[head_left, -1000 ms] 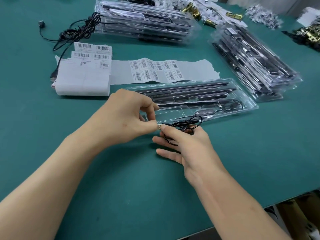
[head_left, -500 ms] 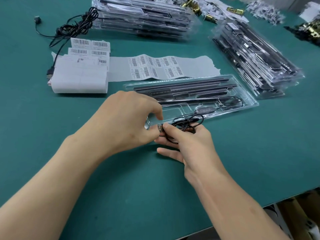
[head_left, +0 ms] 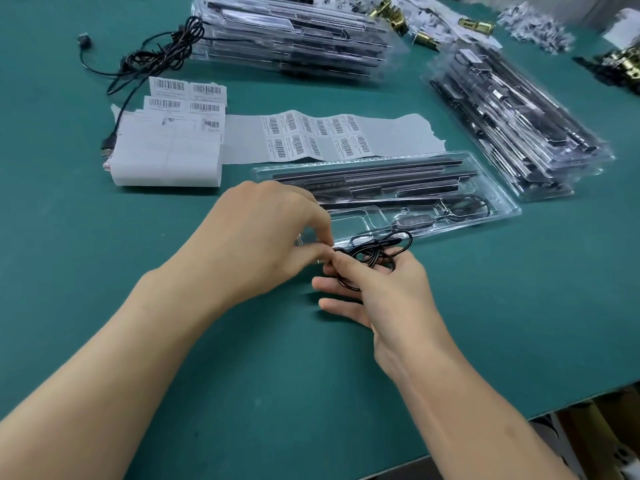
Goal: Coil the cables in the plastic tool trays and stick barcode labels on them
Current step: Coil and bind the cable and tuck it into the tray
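Note:
A clear plastic tool tray [head_left: 491,188] with long black parts lies on the green table just beyond my hands. A thin black cable [head_left: 377,247] runs from the tray's near edge and is looped into a small coil. My right hand [head_left: 384,296] holds that coil between thumb and fingers, lower fingers spread. My left hand [head_left: 270,233] pinches the cable's end right beside the right thumb; the plug itself is hidden by the fingers. A strip of barcode labels [head_left: 311,136] lies flat behind the tray.
A folded label stack [head_left: 166,157] sits at the left, a loose tangled black cable [head_left: 156,53] behind it. Stacks of filled trays stand at the back [head_left: 294,32] and at the right [head_left: 512,116]. Brass fittings [head_left: 391,12] lie far back. The table edge [head_left: 519,420] runs lower right.
My left hand has closed in against the right hand, its fingertips now meeting the right thumb over the cable end. The coil has stayed in the right hand.

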`<state>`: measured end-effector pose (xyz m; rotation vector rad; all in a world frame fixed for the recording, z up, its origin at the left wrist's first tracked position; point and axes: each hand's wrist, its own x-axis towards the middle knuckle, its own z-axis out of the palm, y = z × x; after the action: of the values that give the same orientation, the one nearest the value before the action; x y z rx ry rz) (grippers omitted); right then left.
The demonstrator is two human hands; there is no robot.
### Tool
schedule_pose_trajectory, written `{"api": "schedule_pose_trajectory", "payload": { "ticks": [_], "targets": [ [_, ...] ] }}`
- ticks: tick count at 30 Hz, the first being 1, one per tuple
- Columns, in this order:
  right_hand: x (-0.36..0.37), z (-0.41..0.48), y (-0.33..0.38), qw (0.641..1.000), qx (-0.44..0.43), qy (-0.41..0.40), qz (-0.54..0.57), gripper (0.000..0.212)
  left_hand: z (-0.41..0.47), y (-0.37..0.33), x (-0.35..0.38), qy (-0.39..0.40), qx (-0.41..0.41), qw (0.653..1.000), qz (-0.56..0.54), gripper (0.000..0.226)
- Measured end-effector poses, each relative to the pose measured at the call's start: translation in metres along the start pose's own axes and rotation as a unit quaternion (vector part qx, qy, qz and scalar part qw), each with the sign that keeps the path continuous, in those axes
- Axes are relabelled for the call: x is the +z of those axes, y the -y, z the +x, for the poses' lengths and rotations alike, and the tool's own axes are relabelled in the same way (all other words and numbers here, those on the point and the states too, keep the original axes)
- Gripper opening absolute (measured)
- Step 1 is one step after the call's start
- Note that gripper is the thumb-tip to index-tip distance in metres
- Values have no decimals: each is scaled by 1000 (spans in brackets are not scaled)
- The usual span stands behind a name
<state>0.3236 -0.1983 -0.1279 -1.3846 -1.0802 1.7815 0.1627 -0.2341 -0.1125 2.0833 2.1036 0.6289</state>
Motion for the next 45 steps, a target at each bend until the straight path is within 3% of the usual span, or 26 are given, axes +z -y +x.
{"api": "schedule_pose_trajectory", "payload": {
  "ticks": [7, 14, 26, 36, 45],
  "targets": [
    [2, -1, 0, 1000, -1, -7, 4, 32, 1, -7, 8, -42, 3, 999, 28, 18],
    [0, 0, 2, 999, 4, -16, 30, 33, -1, -7, 8, -82, 9, 996, -30, 15],
    [1, -1, -3, 999, -28, -33, 30, 40, -1, -8, 6, -52, 11, 997, -54, 13],
    [-19, -2, 5, 992, 3, 71, -102, 12, -1, -9, 4, -42, -6, 998, -53, 13],
    [-13, 5, 4, 980, 11, 56, -189, 24, -1, -8, 4, -41, -2, 996, -77, 14]
  ]
}}
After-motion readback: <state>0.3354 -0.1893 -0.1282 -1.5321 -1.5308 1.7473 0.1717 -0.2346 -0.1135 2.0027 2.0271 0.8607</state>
